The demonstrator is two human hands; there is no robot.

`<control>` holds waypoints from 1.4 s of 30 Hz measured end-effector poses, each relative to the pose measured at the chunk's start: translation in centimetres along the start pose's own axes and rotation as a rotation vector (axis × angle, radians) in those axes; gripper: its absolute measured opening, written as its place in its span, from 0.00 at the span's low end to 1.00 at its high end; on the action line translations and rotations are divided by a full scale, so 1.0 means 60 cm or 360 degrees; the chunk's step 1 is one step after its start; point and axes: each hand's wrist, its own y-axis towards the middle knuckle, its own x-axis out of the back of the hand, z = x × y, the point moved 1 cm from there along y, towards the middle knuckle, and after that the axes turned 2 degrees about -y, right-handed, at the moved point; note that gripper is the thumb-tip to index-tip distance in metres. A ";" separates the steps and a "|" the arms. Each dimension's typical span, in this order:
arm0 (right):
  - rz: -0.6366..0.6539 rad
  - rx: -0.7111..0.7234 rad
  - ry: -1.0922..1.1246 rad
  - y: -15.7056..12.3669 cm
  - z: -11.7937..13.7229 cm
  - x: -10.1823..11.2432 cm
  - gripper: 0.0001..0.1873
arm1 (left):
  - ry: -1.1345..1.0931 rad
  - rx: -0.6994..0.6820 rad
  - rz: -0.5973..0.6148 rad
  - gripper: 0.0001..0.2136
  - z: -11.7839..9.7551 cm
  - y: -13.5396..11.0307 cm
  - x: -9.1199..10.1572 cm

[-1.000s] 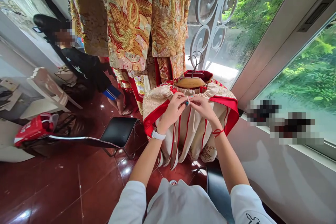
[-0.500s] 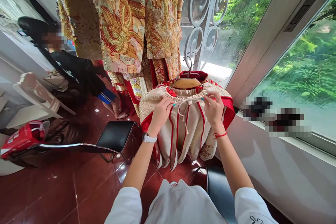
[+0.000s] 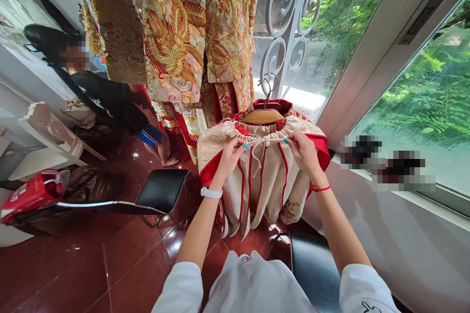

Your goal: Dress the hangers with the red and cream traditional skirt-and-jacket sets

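Observation:
A cream garment with red trim (image 3: 262,183) hangs in front of me on a wooden hanger (image 3: 263,116). A thin drawstring (image 3: 265,141) runs across its gathered top, with loose ends dangling in the middle. My left hand (image 3: 232,156) pinches the string at its left side. My right hand (image 3: 304,151) pinches it at the right, so the string is stretched between them. A white watch is on my left wrist and a red thread on my right.
Gold and red embroidered robes (image 3: 176,34) hang above and behind. A black stool (image 3: 163,188) stands to the left and a black seat (image 3: 314,269) below me. Another person (image 3: 106,98) crouches at the left. A window with a white scroll grille (image 3: 290,19) is at the right.
My hands were together at the middle of the gathered top a second ago. They have moved apart to either side, pulling the drawstring taut between them.

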 end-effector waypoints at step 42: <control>-0.0096 -0.0114 -0.0624 -0.074 -0.023 0.024 0.11 | 0.2548 -0.0897 0.0709 0.17 -0.110 0.074 0.026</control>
